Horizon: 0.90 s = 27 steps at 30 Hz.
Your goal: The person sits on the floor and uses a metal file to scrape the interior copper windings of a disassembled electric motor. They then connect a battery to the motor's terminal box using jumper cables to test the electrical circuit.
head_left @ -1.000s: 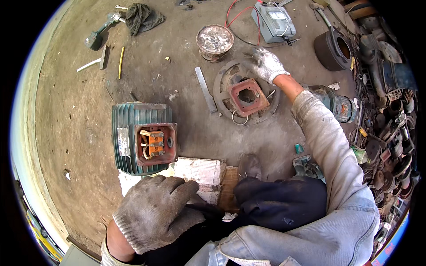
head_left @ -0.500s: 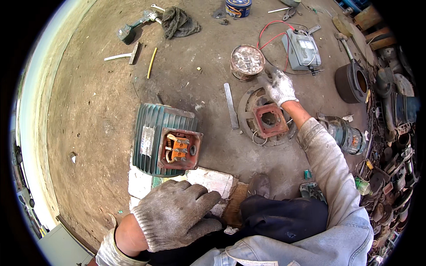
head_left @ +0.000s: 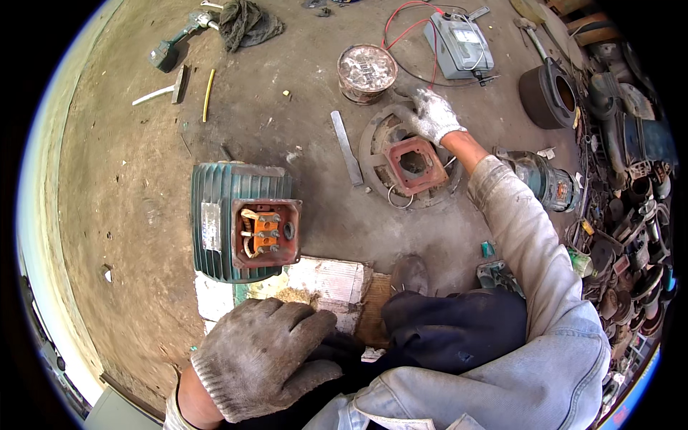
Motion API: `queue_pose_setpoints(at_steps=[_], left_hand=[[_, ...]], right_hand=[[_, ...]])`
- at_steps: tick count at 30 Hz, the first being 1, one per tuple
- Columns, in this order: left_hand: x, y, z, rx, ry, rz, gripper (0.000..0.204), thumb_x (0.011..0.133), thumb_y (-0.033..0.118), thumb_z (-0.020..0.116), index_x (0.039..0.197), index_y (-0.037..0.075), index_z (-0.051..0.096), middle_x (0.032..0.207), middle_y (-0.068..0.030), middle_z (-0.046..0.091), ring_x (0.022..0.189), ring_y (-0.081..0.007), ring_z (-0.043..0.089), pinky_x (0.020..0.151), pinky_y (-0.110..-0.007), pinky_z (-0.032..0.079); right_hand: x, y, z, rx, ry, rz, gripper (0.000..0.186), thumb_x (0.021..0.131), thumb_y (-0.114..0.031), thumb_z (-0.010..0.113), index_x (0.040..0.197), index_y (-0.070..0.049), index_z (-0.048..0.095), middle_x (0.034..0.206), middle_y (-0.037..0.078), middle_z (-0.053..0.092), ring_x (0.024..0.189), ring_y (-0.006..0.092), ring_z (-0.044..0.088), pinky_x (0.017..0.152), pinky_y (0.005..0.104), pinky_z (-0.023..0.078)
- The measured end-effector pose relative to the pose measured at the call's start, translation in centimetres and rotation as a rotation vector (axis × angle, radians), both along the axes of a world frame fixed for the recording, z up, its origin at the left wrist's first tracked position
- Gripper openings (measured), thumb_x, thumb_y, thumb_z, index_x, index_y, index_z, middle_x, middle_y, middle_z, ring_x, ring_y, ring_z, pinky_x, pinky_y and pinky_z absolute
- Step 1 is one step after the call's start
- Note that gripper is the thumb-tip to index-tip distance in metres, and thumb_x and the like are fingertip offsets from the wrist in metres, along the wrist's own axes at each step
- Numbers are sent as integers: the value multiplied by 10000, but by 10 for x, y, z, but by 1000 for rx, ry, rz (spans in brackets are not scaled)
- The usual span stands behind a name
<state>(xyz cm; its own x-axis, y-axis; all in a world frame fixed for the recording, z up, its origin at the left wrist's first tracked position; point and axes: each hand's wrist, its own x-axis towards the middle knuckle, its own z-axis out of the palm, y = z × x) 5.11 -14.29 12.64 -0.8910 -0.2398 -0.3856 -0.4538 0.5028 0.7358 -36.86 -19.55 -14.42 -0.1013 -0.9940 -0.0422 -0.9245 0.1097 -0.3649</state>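
My right hand [head_left: 434, 115], in a pale knit glove, reaches over the far rim of a round metal end shield [head_left: 371, 154]. Its fingers stretch out, apart, just right of a dirty, paint-spattered lidded tin [head_left: 367, 72]; whether the fingertips touch the rim I cannot tell. A square reddish terminal-box frame [head_left: 414, 166] sits on the end shield, near that wrist. My left hand [head_left: 265, 355], in a dirty grey glove, rests palm down near my lap, holding nothing. Beyond it stands a green finned electric motor [head_left: 228, 233], its open terminal box showing an orange terminal block [head_left: 266, 233].
A flat metal bar [head_left: 347, 149] lies left of the end shield. A grey meter [head_left: 460, 46] with red leads is far right. A hammer [head_left: 178, 86], yellow tube [head_left: 208, 95] and power tool [head_left: 166, 54] lie far left. Scrap parts [head_left: 623, 265] pile along the right side.
The view has shifted, so the things on the floor sit farther left and higher. My right hand has drawn slightly away from the tin. My left hand stays near my lap.
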Motion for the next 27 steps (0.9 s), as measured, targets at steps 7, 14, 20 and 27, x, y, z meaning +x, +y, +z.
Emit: queue_pose_setpoints(at_steps=[7, 14, 20, 27], left_hand=[[-16, -3, 8, -6, -109, 20, 574, 782, 370, 856, 1220, 40, 686, 1065, -154, 715, 962, -356, 699, 840, -444, 544], [-11, 10, -2, -132, -102, 30, 568, 738, 323, 886, 1197, 49, 696, 1090, -161, 713, 968, -359, 688, 846, -441, 548], [-10, 7, -4, -156, -66, 28, 572, 744, 319, 885, 1210, 48, 693, 1097, -159, 715, 993, -362, 693, 853, -442, 550], [-5, -3, 1, -7, -120, 5, 558, 796, 370, 855, 1227, 57, 689, 1068, -168, 722, 993, -360, 706, 850, -448, 552]], right_hand=[[31, -3, 12, 160, 40, 148, 588, 954, -600, 598, 1343, -167, 682, 1317, 174, 678, 1254, 375, 603, 1073, 487, 468], [41, 46, -1, 90, 59, 131, 557, 921, -575, 662, 1254, -133, 722, 1212, 158, 708, 1192, 373, 621, 1061, 521, 466], [54, 82, 6, 143, 19, 202, 480, 953, -514, 641, 1187, -103, 724, 1189, 159, 690, 1152, 394, 627, 1014, 550, 479], [26, 93, 20, 397, 116, 93, 417, 959, -439, 633, 1077, -62, 768, 1134, 189, 724, 1094, 379, 676, 941, 478, 541]])
